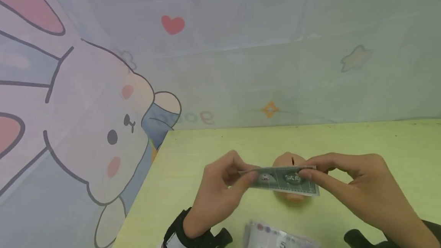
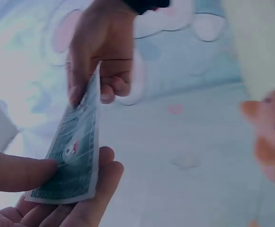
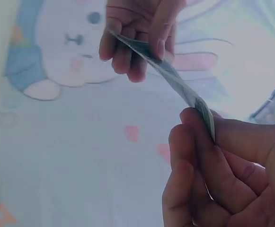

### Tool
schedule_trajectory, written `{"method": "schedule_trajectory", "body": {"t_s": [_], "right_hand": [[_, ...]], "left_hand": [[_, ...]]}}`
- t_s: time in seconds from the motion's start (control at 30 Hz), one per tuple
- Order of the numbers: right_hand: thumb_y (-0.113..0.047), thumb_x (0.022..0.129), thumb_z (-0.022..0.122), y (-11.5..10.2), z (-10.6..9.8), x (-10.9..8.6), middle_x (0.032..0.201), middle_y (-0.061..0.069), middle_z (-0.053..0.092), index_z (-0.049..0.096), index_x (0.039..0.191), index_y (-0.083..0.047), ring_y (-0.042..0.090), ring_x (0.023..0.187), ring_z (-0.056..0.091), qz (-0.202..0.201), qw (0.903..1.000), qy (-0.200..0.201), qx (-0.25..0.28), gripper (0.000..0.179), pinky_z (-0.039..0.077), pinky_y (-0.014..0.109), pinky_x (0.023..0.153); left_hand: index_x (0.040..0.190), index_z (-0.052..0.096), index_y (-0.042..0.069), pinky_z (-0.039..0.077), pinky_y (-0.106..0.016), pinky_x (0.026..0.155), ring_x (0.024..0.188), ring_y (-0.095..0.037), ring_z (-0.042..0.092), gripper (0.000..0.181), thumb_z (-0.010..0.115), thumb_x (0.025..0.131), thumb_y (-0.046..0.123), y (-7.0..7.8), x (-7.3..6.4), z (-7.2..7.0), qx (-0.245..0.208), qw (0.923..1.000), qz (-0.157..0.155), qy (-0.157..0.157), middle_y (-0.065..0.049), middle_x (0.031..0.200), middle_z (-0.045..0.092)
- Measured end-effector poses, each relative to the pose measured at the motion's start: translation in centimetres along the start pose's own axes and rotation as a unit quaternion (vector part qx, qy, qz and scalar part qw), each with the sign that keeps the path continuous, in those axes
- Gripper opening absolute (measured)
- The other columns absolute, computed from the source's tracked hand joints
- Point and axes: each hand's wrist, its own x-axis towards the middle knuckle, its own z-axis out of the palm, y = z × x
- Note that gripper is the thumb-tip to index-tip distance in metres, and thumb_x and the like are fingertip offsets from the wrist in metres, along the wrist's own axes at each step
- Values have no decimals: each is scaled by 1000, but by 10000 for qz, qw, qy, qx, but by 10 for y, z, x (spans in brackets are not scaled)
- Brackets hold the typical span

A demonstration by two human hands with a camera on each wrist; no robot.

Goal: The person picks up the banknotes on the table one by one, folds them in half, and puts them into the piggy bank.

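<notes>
A green printed banknote is stretched level between my two hands. My left hand pinches its left end between thumb and fingers, and my right hand pinches the right end. The note bends along its length in the right wrist view, where its edge shows; whether it is folded double I cannot tell. Just behind it on the table stands an orange-pink piggy bank with a dark slot on top, partly hidden by the note. Its snout and ears appear at the right of the left wrist view.
A stack of pale printed notes lies at the table's near edge, partly cut off by the frame. The yellow-green table meets a cloth backdrop with a cartoon rabbit and hearts. Black straps sit on both wrists.
</notes>
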Motion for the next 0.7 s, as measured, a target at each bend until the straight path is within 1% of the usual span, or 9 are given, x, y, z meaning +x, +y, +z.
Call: {"method": "schedule_trajectory", "body": {"t_s": [0.13, 0.2, 0.3, 0.4, 0.47, 0.53, 0.63, 0.67, 0.7], "right_hand": [[2, 74, 82, -15, -7, 13, 85, -11, 74, 76, 92, -26, 2, 76, 66, 259, 9985, 468, -68, 33, 47, 11, 69], [1, 74, 82, -17, -8, 15, 85, -9, 74, 76, 91, -25, 2, 77, 67, 357, 9974, 625, -103, 32, 48, 9, 72], [2, 75, 82, -16, -8, 14, 86, -8, 74, 77, 91, -25, 3, 77, 67, 413, 9965, 716, -80, 31, 48, 8, 74], [4, 74, 81, -15, -4, 14, 86, -5, 74, 76, 94, -20, 4, 75, 67, 208, 9966, 798, -18, 32, 49, 10, 71], [1, 75, 82, -15, 0, 16, 91, -3, 74, 76, 100, -16, 1, 78, 66, -55, 9944, 1049, -133, 31, 48, 10, 74], [-11, 80, 81, -14, 7, 20, 95, 3, 73, 75, 103, -9, 5, 84, 64, -587, 9847, 1616, -273, 24, 47, 10, 78], [-29, 87, 75, -14, 21, 27, 97, 12, 72, 75, 101, -1, 19, 90, 63, -1456, 9549, 2526, -560, 31, 44, 13, 88], [-33, 89, 71, -15, 26, 29, 95, 15, 71, 75, 99, 1, 23, 90, 62, -1708, 9448, 2729, -614, 36, 44, 14, 90], [-35, 91, 69, -15, 30, 30, 93, 16, 71, 75, 97, 2, 26, 88, 62, -1889, 9388, 2816, -605, 38, 44, 15, 90]], "left_hand": [[94, 57, 2, 60, -36, 73, 81, -23, 72, 7, 64, 93, 2, 18, 15, -2, -420, 9987, 131, 263, -20, 93, 71], [96, 58, 3, 59, -35, 71, 78, -24, 72, 8, 65, 92, 3, 24, 18, -2, -502, 9982, 142, 310, -21, 90, 71], [103, 62, 4, 60, -38, 69, 77, -26, 73, 13, 68, 91, 6, 26, 18, 0, -516, 9981, 129, 316, -20, 90, 72], [105, 67, 5, 60, -43, 70, 79, -26, 73, 17, 71, 89, 8, 24, 18, 2, -505, 9979, 142, 367, -17, 91, 73], [104, 70, 4, 60, -43, 70, 80, -26, 73, 16, 72, 88, 9, 21, 20, 4, -436, 9977, 198, 490, -15, 90, 74], [101, 71, 2, 60, -42, 70, 80, -25, 73, 14, 72, 88, 9, 17, 21, 6, -346, 9963, 338, 709, -15, 90, 74], [99, 71, 2, 61, -40, 68, 80, -23, 73, 13, 73, 88, 9, 11, 22, 9, -87, 9913, 599, 1167, -14, 90, 74], [99, 71, 2, 61, -39, 67, 80, -22, 73, 13, 73, 88, 9, 10, 22, 11, -17, 9887, 694, 1325, -14, 91, 74], [99, 71, 1, 61, -39, 67, 79, -22, 73, 13, 73, 88, 8, 8, 22, 12, 33, 9862, 799, 1453, -14, 91, 74]]}}
